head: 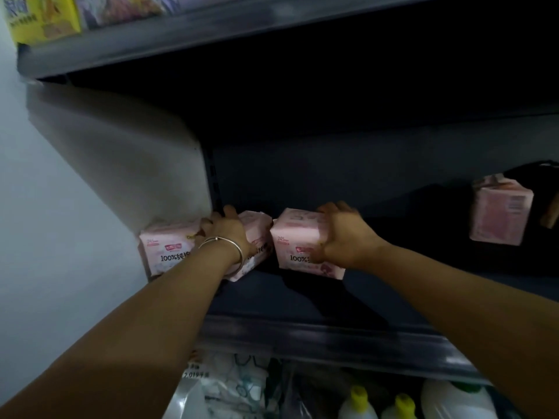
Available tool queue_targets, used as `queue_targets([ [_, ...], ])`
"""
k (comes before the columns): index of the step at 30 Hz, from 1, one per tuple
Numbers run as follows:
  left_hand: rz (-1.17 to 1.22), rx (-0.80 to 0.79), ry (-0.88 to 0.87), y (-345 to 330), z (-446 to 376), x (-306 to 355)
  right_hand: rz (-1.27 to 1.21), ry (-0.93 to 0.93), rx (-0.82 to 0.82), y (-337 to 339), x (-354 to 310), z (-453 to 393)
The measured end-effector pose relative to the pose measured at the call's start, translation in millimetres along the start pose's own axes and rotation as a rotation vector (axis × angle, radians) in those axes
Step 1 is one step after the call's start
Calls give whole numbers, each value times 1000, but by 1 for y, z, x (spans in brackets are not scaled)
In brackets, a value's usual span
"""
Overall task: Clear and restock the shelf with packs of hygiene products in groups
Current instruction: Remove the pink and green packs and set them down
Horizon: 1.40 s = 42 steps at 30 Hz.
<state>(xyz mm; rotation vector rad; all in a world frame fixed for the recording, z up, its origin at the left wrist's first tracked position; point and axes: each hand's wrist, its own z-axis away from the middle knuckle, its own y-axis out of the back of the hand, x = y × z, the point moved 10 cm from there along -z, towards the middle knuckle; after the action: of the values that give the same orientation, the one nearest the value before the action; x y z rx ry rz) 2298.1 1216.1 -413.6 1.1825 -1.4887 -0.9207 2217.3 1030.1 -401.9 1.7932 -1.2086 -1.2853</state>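
Centre-left of frame, on the shelf [302,297]: left hand [225,232] grips two pink packs [165,252]; right hand [340,237] grips a third pack [295,237]. Likely light, soft, slippery film; hold across the tops.

A: What sits on the top shelf?
B: A yellow box [40,18] at the far left, printed with what look like biscuits, and a blurred purple pack [121,7] just beside it on the right.
A: And below?
B: Two white bottles with yellow caps [358,402] [402,405] stand side by side, a bigger white jug [453,402] just to their right. Left of them lies a clear bag [230,385] with a pale pattern; its print is too blurred to read.
A: The left edge?
B: A white wall [45,207].
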Motion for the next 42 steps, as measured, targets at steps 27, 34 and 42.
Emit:
queue_targets([
  [27,-28,-195,-186,38,249,-23,-153,108,-135,40,-38,228],
  [34,-120,-420,-216,-60,324,-42,-29,-93,-247,-38,16,290],
  [42,-249,-653,-260,-210,366,-90,-23,-203,-306,-145,26,315],
])
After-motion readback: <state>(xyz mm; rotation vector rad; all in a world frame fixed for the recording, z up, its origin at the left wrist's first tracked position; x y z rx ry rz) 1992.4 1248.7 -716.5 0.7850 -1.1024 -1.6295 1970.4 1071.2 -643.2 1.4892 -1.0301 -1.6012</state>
